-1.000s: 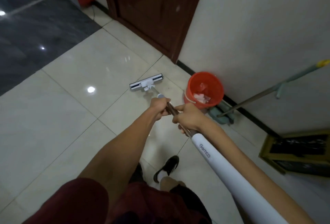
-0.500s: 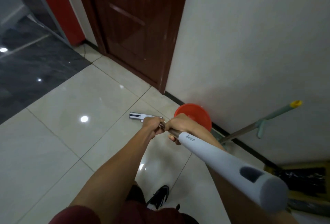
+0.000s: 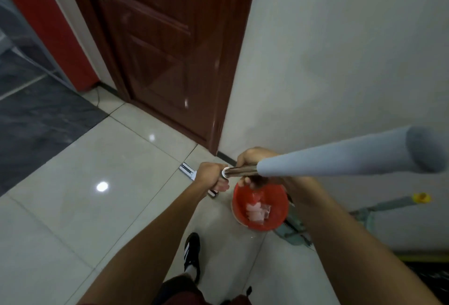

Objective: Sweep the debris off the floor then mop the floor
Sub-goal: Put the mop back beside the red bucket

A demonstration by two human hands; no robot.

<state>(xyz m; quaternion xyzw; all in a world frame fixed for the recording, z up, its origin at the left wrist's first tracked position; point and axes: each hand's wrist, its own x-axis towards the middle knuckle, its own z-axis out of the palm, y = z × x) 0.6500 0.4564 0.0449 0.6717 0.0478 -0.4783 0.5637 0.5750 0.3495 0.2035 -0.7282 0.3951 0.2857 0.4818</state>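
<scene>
Both hands grip a flat mop by its handle (image 3: 340,159), a metal tube with a thick white grip that runs off to the right, close to the camera. My left hand (image 3: 211,176) is closed around the metal tube; my right hand (image 3: 255,161) holds it just behind, at the start of the white grip. Only a corner of the white mop head (image 3: 187,170) shows on the pale floor tiles, past my left hand. A red bucket (image 3: 260,207) with pale scraps inside stands under my right hand, against the wall.
A dark wooden door (image 3: 165,49) is straight ahead, and a white wall (image 3: 340,61) to its right. A second green mop (image 3: 296,232) leans on that wall behind the bucket. Dark floor (image 3: 36,120) lies at left. My shoe (image 3: 192,256) is below.
The view has tilted up toward the door. The mop handle has swung from pointing down-right to nearly level, and the hands have moved rightward over the bucket. The mop head is more hidden.
</scene>
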